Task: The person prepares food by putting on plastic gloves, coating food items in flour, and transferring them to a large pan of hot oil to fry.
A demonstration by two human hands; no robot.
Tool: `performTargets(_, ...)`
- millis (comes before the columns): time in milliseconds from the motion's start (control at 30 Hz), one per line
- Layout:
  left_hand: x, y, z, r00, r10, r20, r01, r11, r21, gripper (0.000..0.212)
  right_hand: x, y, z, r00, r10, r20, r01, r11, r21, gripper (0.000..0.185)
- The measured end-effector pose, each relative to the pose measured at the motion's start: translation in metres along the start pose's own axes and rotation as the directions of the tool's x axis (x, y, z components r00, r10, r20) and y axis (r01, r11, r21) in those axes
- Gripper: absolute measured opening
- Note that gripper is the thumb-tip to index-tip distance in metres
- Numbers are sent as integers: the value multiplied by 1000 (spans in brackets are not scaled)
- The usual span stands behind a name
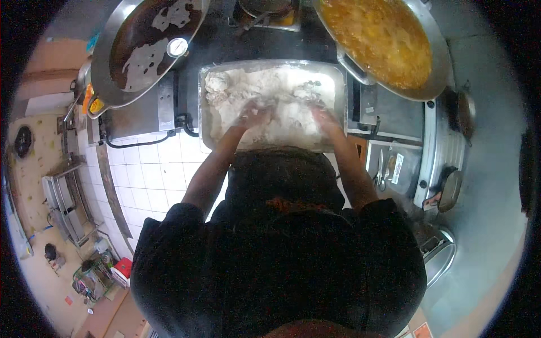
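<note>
A rectangular metal tray [272, 63] of white flour [291, 120] lies in front of me. My left hand [255, 113] is in the flour left of the middle, its fingers blurred and dusted white. My right hand [324, 116] reaches into the right side, just as blurred. Close by its fingertips is a flour-coated lump [307, 91]. Another coated piece [217, 82] sits in the far left corner, with further floury lumps between it and my left hand. Whether either hand grips a piece cannot be made out.
Beyond the tray at left stands a large wok of dark oil [139, 63] with a dial thermometer [177, 47] at its rim. At right, another wok holds bubbling golden oil [376, 38]. A smaller pan [266, 6] is between them. Scissors [381, 171] lie at lower right.
</note>
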State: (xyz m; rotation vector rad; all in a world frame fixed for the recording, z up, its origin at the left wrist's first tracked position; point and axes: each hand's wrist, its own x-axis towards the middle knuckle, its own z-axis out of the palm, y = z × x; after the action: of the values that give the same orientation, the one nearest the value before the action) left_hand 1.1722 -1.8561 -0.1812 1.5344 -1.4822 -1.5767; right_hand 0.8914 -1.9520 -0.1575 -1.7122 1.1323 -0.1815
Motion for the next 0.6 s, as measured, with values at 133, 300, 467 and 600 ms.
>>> performTargets(133, -18, -18, -4, 974, 117, -194, -17, 892, 451, 49, -21, -2, -4, 959, -227, -168, 180, 950, -254, 42)
performTargets(300, -13, -38, -10, 940, 298, -168, -1, 495, 869, 41, -22, 15, 17, 763, -533, -365, 268, 775, -572, 44)
performTargets(467, -1, -51, 7, 919, 386, -74, 187, -264, 946, 35, -1, 65, 40, 825, -301, -479, -50, 804, -592, 39)
performTargets(600, -1, -94, 6, 947, 321, -13, 311, -904, 293, 31, -25, -54, -2, 970, 105, -221, -130, 986, -100, 32)
